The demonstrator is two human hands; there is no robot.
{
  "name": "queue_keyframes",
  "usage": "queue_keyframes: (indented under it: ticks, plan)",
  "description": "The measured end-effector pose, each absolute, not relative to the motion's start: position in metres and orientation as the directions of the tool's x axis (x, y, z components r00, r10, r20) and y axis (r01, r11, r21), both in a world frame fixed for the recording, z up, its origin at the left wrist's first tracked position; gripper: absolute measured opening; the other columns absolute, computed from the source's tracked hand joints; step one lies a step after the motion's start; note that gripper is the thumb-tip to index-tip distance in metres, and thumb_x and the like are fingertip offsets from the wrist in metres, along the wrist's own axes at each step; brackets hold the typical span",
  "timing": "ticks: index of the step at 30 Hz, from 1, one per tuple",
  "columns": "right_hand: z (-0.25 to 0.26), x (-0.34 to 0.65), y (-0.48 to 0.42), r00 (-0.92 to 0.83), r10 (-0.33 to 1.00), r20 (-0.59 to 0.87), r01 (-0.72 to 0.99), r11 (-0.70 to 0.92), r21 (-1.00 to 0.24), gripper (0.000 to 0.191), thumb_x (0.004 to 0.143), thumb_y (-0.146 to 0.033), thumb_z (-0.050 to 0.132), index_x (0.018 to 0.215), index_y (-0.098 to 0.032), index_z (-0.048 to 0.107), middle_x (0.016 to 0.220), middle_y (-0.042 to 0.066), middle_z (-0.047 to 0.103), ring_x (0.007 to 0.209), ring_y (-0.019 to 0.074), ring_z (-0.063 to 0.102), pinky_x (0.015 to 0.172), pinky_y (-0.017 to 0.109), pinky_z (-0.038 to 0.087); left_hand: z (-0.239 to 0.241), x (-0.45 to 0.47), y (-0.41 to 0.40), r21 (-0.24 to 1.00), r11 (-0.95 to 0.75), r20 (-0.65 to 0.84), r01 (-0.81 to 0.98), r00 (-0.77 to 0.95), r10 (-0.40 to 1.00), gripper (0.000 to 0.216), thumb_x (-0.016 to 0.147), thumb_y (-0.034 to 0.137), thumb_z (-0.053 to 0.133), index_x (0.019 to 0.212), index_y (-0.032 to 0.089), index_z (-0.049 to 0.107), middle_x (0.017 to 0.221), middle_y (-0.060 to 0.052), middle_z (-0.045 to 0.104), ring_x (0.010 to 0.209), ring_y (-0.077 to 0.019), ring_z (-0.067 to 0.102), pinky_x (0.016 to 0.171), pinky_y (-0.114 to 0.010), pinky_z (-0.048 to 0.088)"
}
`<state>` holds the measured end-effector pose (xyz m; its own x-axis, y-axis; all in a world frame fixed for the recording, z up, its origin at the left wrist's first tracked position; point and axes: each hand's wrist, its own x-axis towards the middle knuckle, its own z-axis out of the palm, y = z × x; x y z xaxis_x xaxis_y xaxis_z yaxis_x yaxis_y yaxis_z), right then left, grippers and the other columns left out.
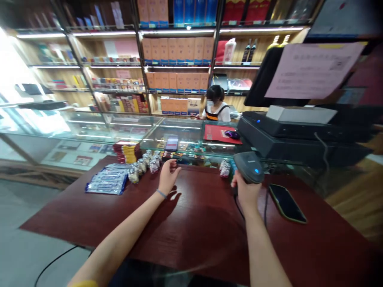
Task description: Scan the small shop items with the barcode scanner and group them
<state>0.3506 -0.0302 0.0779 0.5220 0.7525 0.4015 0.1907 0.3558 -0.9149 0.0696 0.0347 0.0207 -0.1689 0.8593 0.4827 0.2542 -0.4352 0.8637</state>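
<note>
My right hand (247,195) is wrapped round the handle of a black barcode scanner (249,166), held above the dark red table with a blue light showing on it. A cable hangs from its grip. My left hand (169,175) hovers over the table, fingers loosely bent and apart, with nothing in it. Just left of that hand stand several small jars or bottles with silvery tops (154,163). A row of blue-and-white packets (107,181) lies farther left, before a stack of red and yellow packs (128,152). Another small bottle group (225,168) stands beside the scanner.
A phone (287,203) lies right of my right forearm. Behind the table runs a glass counter (185,135) with a mouse (232,134) on a red mat. A monitor (260,75) stands at right. Beyond the counter, a person (218,109) is before stocked shelves.
</note>
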Motion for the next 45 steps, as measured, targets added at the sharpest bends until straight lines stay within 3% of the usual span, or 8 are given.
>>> queue_keyframes:
  ticks: [8,14,19,27,32,37,41,45]
  plan:
    - [0.064,0.325,-0.029,0.399,0.806,0.436,0.179,0.398,-0.900,0.031,0.079,-0.040,0.076,0.061,-0.022,0.058,0.049,-0.003,0.056,0.041,0.0137,0.051,0.045,0.029,0.045,0.008,-0.027,0.029,0.788,-0.398,0.588,0.470,-0.383,0.712,0.046,0.085,0.032,0.071,0.128,0.021,0.057,0.124,-0.011,0.057,0.118,-0.0261,0.056,0.097,-0.040,0.052]
    - [0.052,0.310,-0.030,0.322,0.852,0.413,0.249,0.345,-0.905,0.028,0.077,-0.040,0.077,0.064,-0.020,0.063,0.048,-0.002,0.058,0.040,0.0144,0.052,0.044,0.029,0.046,-0.017,-0.032,0.042,0.757,-0.408,0.601,0.510,-0.301,0.740,0.065,0.083,0.023,0.070,0.144,0.022,0.047,0.140,-0.014,0.051,0.138,-0.0307,0.044,0.118,-0.051,0.034]
    - [0.048,0.302,-0.032,0.270,0.875,0.402,0.299,0.320,-0.899,0.031,0.076,-0.039,0.078,0.057,-0.020,0.062,0.047,0.000,0.058,0.041,0.0148,0.054,0.045,0.029,0.047,-0.028,-0.031,0.049,0.785,-0.389,0.551,0.481,-0.258,0.794,0.078,0.080,0.016,0.069,0.152,0.021,0.039,0.151,-0.016,0.044,0.147,-0.0330,0.034,0.123,-0.053,0.025]
    - [0.046,0.296,-0.033,0.239,0.891,0.385,0.282,0.316,-0.906,0.029,0.076,-0.038,0.077,0.058,-0.020,0.062,0.048,0.000,0.058,0.041,0.0146,0.053,0.044,0.029,0.046,-0.029,-0.031,0.057,0.838,-0.358,0.485,0.412,-0.260,0.835,0.063,0.084,0.008,0.055,0.145,0.018,0.045,0.148,-0.016,0.049,0.145,-0.0289,0.040,0.124,-0.049,0.025]
    - [0.050,0.294,-0.035,0.211,0.897,0.388,0.333,0.307,-0.891,0.032,0.076,-0.038,0.076,0.056,-0.020,0.060,0.048,0.000,0.058,0.041,0.0143,0.053,0.045,0.028,0.047,-0.025,-0.031,0.051,0.844,-0.351,0.480,0.405,-0.281,0.831,0.059,0.086,0.013,0.059,0.143,0.018,0.045,0.145,-0.015,0.052,0.138,-0.0286,0.047,0.122,-0.048,0.030]
    - [0.054,0.290,-0.035,0.231,0.901,0.367,0.334,0.281,-0.900,0.036,0.070,-0.043,0.082,0.054,-0.021,0.058,0.045,0.000,0.058,0.040,0.0148,0.053,0.042,0.028,0.047,-0.007,-0.025,0.040,0.928,-0.330,0.371,0.173,-0.329,0.869,0.064,0.081,0.024,0.072,0.140,0.018,0.048,0.129,-0.013,0.062,0.118,-0.0270,0.062,0.110,-0.044,0.045]
    - [0.054,0.288,-0.035,0.230,0.902,0.366,0.317,0.286,-0.904,0.036,0.070,-0.043,0.081,0.055,-0.021,0.058,0.044,0.000,0.057,0.039,0.0140,0.051,0.041,0.026,0.047,0.009,-0.015,0.030,0.947,-0.302,0.269,-0.108,-0.250,0.930,0.041,0.075,0.036,0.080,0.108,0.018,0.063,0.104,-0.007,0.068,0.100,-0.0238,0.067,0.099,-0.040,0.052]
    - [0.053,0.288,-0.036,0.231,0.906,0.355,0.321,0.273,-0.907,0.035,0.070,-0.043,0.080,0.056,-0.020,0.058,0.045,0.000,0.058,0.039,0.0135,0.052,0.041,0.026,0.047,0.016,-0.005,0.016,0.862,-0.119,0.090,-0.494,-0.081,0.993,0.040,0.069,0.038,0.085,0.095,0.018,0.061,0.099,-0.004,0.067,0.093,-0.0223,0.069,0.095,-0.045,0.055]
